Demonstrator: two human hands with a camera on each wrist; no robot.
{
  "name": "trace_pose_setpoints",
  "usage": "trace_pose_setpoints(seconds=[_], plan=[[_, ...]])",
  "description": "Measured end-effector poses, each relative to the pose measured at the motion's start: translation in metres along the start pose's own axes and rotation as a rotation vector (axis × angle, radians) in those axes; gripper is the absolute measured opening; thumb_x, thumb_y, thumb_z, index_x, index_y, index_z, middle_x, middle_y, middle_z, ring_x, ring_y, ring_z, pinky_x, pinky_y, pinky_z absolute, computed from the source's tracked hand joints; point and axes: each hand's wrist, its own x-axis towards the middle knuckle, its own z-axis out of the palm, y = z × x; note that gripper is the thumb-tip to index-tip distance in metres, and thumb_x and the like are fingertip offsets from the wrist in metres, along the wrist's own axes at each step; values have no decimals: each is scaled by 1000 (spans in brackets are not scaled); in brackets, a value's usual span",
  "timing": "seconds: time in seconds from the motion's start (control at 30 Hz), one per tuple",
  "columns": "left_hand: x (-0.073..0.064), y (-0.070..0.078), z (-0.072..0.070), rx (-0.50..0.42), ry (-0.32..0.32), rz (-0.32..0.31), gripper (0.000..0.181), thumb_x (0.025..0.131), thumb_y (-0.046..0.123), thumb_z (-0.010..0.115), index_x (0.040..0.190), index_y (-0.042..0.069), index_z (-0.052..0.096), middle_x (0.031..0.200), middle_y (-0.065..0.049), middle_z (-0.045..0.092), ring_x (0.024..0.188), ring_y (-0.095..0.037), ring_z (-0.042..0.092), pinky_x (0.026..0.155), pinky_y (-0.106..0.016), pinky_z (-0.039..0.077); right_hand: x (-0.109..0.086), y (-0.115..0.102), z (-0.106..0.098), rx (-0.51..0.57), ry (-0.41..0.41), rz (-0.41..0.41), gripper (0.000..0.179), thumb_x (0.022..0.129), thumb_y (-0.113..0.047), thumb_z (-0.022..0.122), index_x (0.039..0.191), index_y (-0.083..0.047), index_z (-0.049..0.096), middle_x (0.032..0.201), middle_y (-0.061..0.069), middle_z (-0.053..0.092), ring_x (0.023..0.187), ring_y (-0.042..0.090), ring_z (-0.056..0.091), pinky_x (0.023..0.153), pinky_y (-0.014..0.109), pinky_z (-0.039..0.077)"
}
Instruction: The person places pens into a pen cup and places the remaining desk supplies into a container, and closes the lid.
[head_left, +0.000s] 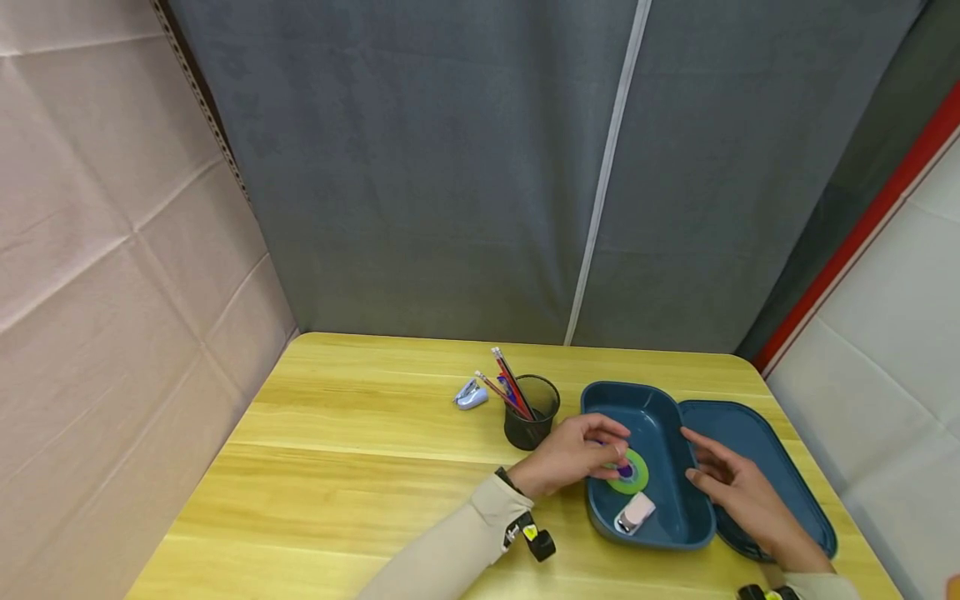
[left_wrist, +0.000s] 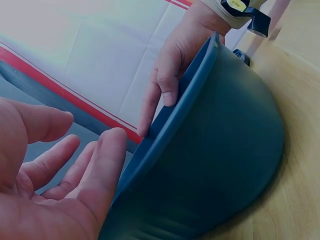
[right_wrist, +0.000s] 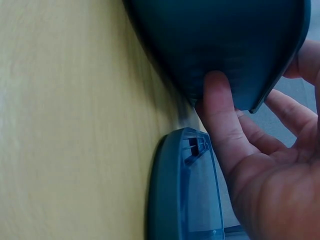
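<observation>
A dark blue box (head_left: 667, 467) stands open-topped on the table. Inside it lie a flat green ring with a purple centre (head_left: 637, 473), which looks like a tape roll, and a small pale pink and white item (head_left: 635, 512), perhaps a stapler. My left hand (head_left: 581, 450) hovers over the box's left side, close to the green ring. Its fingers are loosely bent and apart, and the left wrist view shows nothing between them. With my right hand (head_left: 742, 492) I hold the box's right rim, one digit pressed on the outer wall (right_wrist: 220, 45) and others over the edge.
The box's matching lid (head_left: 787, 467) lies flat to its right, partly under my right hand. Left of the box stands a black mesh pen cup (head_left: 517, 429) holding several pencils (head_left: 512, 383). Beside the cup lies a light blue stapler (head_left: 471, 395). A grey partition (head_left: 450, 208) rises behind the table.
</observation>
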Motion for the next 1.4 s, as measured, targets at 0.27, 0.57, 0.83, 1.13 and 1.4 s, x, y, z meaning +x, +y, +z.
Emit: trace_pose_setpoints(seconds=[0.27, 0.57, 0.83, 1.13, 1.4], plan=[[-7, 6, -5, 34, -5, 37, 26, 104, 14, 68, 130, 6, 68, 130, -29, 67, 105, -30, 76, 87, -32, 66, 0, -1, 1, 4, 1, 1, 71, 106, -37, 65, 167, -16, 34, 152, 32, 50, 129, 43, 60, 75, 29, 58], [-17, 12, -12, 43, -11, 69, 29, 104, 14, 69, 131, 6, 68, 132, -32, 66, 117, -41, 72, 90, -32, 65, -1, -1, -1, 7, -11, -3, 72, 107, -38, 65, 167, -16, 33, 154, 33, 48, 131, 45, 59, 75, 29, 59], [-33, 16, -28, 79, 54, 91, 27, 103, 13, 70, 129, 8, 70, 116, -10, 74, 112, -39, 72, 86, -32, 66, 0, -1, -1, 2, -12, -8, 71, 107, -37, 65, 167, -16, 33, 154, 34, 47, 131, 46, 59, 76, 29, 59], [-51, 23, -52, 90, 91, 113, 30, 105, 9, 65, 133, -1, 66, 129, -22, 71, 121, -42, 69, 96, -47, 64, 0, -1, -1, -10, 4, 0, 71, 106, -36, 65, 167, -16, 34, 153, 34, 49, 130, 45, 60, 75, 29, 58], [-70, 28, -72, 130, 100, 149, 36, 107, 12, 63, 138, -5, 60, 133, -24, 68, 124, -46, 66, 101, -58, 60, 0, 0, 0, -8, 3, 3, 71, 107, -36, 65, 167, -17, 33, 154, 33, 48, 131, 46, 59, 75, 29, 58]])
